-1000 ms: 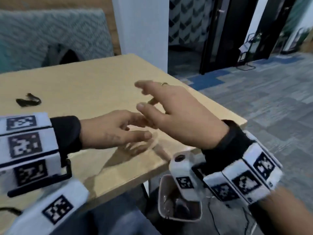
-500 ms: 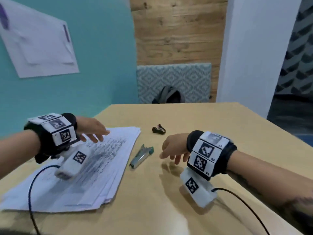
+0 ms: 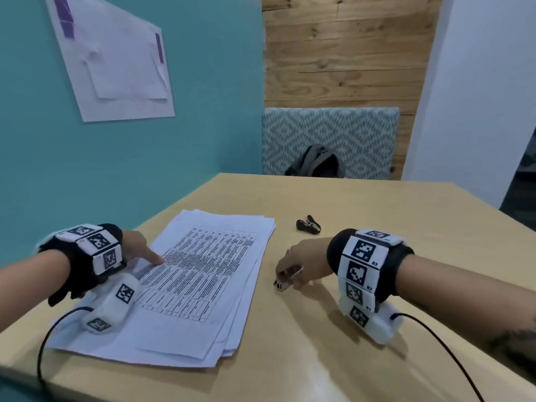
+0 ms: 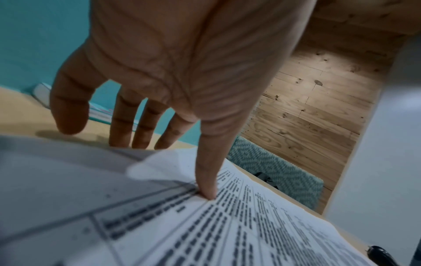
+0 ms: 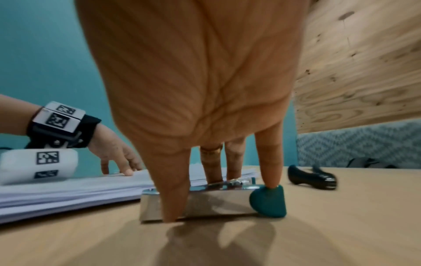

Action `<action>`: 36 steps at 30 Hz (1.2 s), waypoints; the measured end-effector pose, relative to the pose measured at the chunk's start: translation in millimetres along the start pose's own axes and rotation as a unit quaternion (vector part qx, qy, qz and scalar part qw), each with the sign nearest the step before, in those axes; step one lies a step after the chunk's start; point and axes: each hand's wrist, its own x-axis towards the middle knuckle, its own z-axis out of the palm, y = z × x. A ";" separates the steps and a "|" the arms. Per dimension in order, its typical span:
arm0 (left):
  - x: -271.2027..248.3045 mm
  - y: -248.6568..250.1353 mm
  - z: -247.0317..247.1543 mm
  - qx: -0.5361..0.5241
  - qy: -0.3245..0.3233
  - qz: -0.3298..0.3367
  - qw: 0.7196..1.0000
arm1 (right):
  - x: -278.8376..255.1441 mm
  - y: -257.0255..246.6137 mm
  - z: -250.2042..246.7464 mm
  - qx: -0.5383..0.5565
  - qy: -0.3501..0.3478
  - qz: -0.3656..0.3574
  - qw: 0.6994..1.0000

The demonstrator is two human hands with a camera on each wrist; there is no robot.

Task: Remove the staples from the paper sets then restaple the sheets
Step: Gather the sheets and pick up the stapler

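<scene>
A stack of printed paper sets (image 3: 203, 285) lies on the wooden table (image 3: 377, 242), left of centre. My left hand (image 3: 145, 252) rests on the stack's left side with its fingers straight, and the thumb (image 4: 208, 189) presses the top sheet (image 4: 227, 234). Just right of the stack, a metal stapler (image 5: 205, 201) with a teal end (image 5: 268, 201) lies on the table. My right hand (image 3: 293, 265) pinches it, the thumb (image 5: 170, 207) on the near side and the fingers (image 5: 271, 171) on the far side and teal end. A black staple remover (image 3: 308, 224) lies behind the right hand, apart from it.
A teal wall (image 3: 145, 169) runs along the table's left edge, with a white sheet (image 3: 116, 59) taped to it. Beyond the far edge are a patterned panel (image 3: 330, 134) and a grey bag (image 3: 317, 162). Cables (image 3: 449, 358) trail from both wrist units.
The head view has swung from the table's right edge to the papers. My left hand settled on the stack, and my right hand moved left onto the stapler and took hold of it.
</scene>
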 end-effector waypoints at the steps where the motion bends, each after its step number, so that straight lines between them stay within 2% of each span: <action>1: 5.8 0.1 -0.1 -0.001 0.000 -0.003 1.000 | -4.6 6.1 -0.8 -0.007 0.008 0.027 1.000; 6: 3.8 12.7 -3.8 -0.016 -0.020 -0.008 1.000 | -23.8 38.7 5.2 -0.113 -0.002 0.164 0.980; 11: -3.2 25.4 -7.5 -0.018 -0.026 -0.012 0.999 | -44.4 80.7 18.9 -0.072 -0.003 0.257 0.964; 15: -12.2 36.3 -6.7 -0.042 -0.042 -0.012 0.998 | -57.7 108.2 25.6 -0.059 -0.022 0.289 0.955; 18: -12.8 39.2 -3.0 -0.055 -0.037 -0.007 0.998 | -60.2 122.4 31.5 -0.074 -0.034 0.348 0.934; 20: -11.6 40.7 -0.7 -0.045 -0.033 0.001 0.998 | -61.8 122.1 32.6 -0.109 -0.005 0.373 0.921; 22: -13.2 43.7 1.3 -0.047 -0.030 0.008 0.998 | -59.1 110.9 29.4 -0.108 0.092 0.354 0.924; 23: -13.9 45.4 2.4 -0.064 -0.029 0.009 0.997 | -55.5 100.6 26.9 -0.063 0.143 0.334 0.929; 25: -14.4 49.3 4.1 -0.106 -0.026 0.003 0.994 | -41.5 71.5 23.2 0.146 0.194 0.299 0.923; 26: -15.3 51.2 6.1 -0.131 -0.025 -0.001 0.991 | -32.5 56.4 23.9 0.280 0.178 0.283 0.900; 28: -14.1 52.6 8.3 -0.194 -0.030 0.002 0.980 | -18.0 31.9 25.1 0.481 0.137 0.255 0.827; 29: -14.9 53.0 8.4 -0.227 -0.036 0.008 0.973 | -11.5 26.2 25.2 0.524 0.128 0.249 0.804; 30: -17.8 54.7 7.7 -0.252 -0.046 0.014 0.966 | -6.9 22.0 24.0 0.529 0.126 0.247 0.802; 32: -24.4 58.9 5.4 -0.257 -0.062 0.025 0.964 | -1.6 15.6 20.2 0.508 0.111 0.241 0.819; 36: -30.2 66.0 5.8 -0.195 -0.039 0.013 0.980 | 3.3 7.7 13.4 0.491 0.055 0.232 0.838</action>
